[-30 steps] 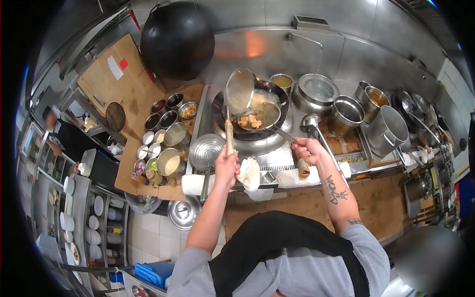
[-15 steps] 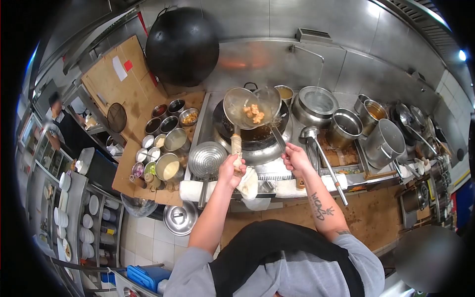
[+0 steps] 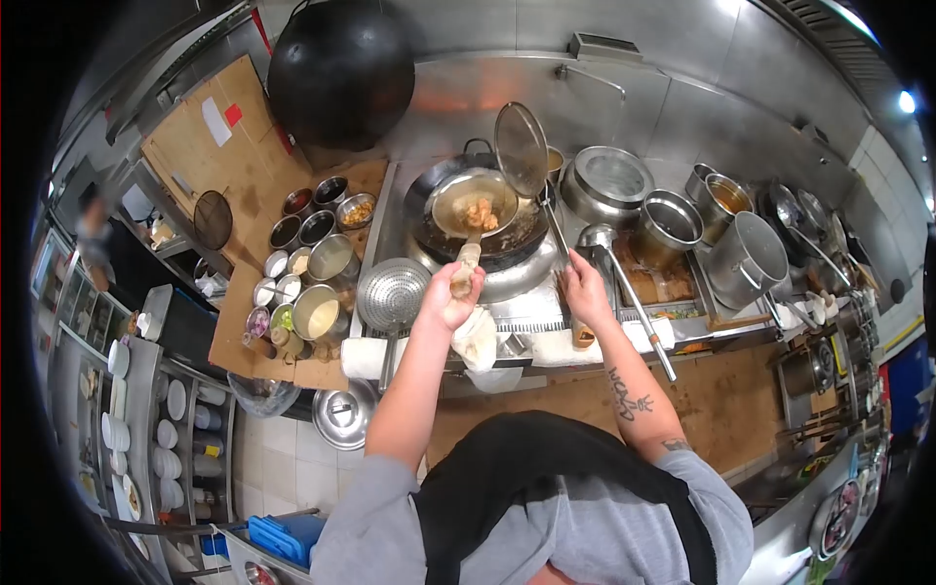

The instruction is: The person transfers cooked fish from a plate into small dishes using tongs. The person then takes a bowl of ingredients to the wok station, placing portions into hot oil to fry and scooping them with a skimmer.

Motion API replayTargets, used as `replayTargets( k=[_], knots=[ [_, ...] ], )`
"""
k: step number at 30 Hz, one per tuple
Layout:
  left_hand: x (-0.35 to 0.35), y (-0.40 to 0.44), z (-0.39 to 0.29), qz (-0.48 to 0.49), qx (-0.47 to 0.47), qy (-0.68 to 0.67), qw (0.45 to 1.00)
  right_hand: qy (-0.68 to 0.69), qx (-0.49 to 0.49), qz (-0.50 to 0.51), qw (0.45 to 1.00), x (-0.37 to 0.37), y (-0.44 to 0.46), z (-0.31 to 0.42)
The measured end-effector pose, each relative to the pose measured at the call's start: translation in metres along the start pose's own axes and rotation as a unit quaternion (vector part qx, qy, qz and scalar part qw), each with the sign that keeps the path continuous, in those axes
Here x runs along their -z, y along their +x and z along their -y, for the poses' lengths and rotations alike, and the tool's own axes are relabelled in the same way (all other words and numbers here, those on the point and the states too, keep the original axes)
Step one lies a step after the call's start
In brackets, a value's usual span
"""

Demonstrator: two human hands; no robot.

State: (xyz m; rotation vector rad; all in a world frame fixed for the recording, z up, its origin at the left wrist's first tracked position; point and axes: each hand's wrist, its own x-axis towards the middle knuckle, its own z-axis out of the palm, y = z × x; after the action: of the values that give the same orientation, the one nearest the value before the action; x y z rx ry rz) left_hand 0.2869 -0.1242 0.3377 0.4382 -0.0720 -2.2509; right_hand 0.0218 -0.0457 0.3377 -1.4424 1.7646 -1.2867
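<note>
In the head view, my left hand [image 3: 454, 292] is wrapped around the pale handle of a round mesh strainer [image 3: 450, 210]. Several golden-brown pieces of food [image 3: 481, 214] lie in that strainer, which is over the black wok [image 3: 426, 192] on the burner. My right hand [image 3: 587, 293] grips the thin dark handle of a second mesh skimmer [image 3: 521, 148]. This skimmer is tipped up on edge, to the right of and above the strainer, apart from the food. A white cloth [image 3: 476, 341] hangs just below my left hand.
A perforated ladle [image 3: 392, 293] lies left of the wok. Sauce and ingredient containers [image 3: 322, 314] crowd the left counter. To the right stand a lidded pot [image 3: 611, 182], a long ladle [image 3: 626, 278] and a tall pot [image 3: 749, 255]. Another person [image 3: 102, 239] stands far left.
The strainer with the food has gone lower over the wok. The right-hand skimmer has separated from it, swinging up and tilting on edge. Water no longer shows running from the tap.
</note>
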Motion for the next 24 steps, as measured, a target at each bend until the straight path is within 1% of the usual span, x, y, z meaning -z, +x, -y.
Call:
replayTargets(
  k=[1, 2, 3, 4, 5, 7, 10, 11, 14, 15, 16, 17, 18, 20, 21, 24],
  knots=[
    [-0.007, -0.007, 0.000, 0.019, 0.016, 0.022, 0.999, 0.004, 0.039, -0.020, 0.999, 0.000, 0.001, -0.008],
    [-0.009, -0.011, -0.004, 0.035, 0.033, 0.045, 0.998, 0.008, 0.041, -0.016, 0.999, 0.004, 0.007, -0.017],
    [-0.008, -0.009, -0.013, 0.029, 0.038, 0.065, 0.997, 0.014, 0.040, -0.011, 0.999, 0.009, 0.006, -0.013],
    [-0.003, -0.001, -0.025, 0.021, 0.069, 0.045, 0.996, 0.018, 0.033, -0.002, 0.999, 0.012, 0.000, -0.009],
    [0.005, 0.003, -0.034, 0.006, 0.074, 0.052, 0.996, 0.005, 0.034, -0.002, 0.999, 0.015, -0.002, -0.003],
    [0.009, 0.002, -0.043, -0.004, 0.069, 0.079, 0.995, 0.010, 0.022, 0.005, 1.000, 0.016, -0.003, -0.002],
    [0.008, -0.016, -0.039, 0.004, 0.033, 0.105, 0.994, -0.018, 0.019, 0.020, 0.999, 0.016, 0.001, -0.008],
    [0.023, -0.011, -0.049, 0.034, 0.044, 0.104, 0.993, -0.028, 0.020, 0.026, 0.999, 0.012, 0.002, -0.015],
    [0.027, -0.013, -0.061, -0.027, 0.040, 0.133, 0.990, -0.128, 0.146, 0.000, 0.981, -0.011, 0.023, -0.034],
    [0.020, -0.017, -0.056, -0.068, 0.017, 0.145, 0.987, -0.118, 0.105, 0.035, 0.987, -0.014, 0.023, -0.013],
    [0.011, -0.023, -0.052, -0.106, -0.007, 0.158, 0.982, -0.143, 0.096, 0.040, 0.984, -0.026, 0.029, -0.017],
    [0.016, -0.021, -0.055, -0.102, -0.003, 0.151, 0.983, -0.149, 0.109, 0.055, 0.981, -0.033, 0.031, -0.020],
    [0.028, -0.018, -0.063, -0.075, 0.035, 0.115, 0.990, -0.156, 0.124, 0.067, 0.978, -0.037, 0.034, -0.019],
    [0.028, -0.022, -0.068, -0.039, 0.064, 0.105, 0.992, -0.173, 0.120, 0.105, 0.972, -0.031, 0.032, -0.011],
    [0.010, -0.033, -0.063, -0.036, 0.041, 0.127, 0.990, -0.150, 0.126, 0.104, 0.975, -0.030, 0.030, -0.017],
    [-0.008, -0.053, -0.080, -0.015, 0.071, 0.068, 0.995, -0.122, 0.104, 0.100, 0.982, -0.026, 0.026, -0.013]
  ],
)
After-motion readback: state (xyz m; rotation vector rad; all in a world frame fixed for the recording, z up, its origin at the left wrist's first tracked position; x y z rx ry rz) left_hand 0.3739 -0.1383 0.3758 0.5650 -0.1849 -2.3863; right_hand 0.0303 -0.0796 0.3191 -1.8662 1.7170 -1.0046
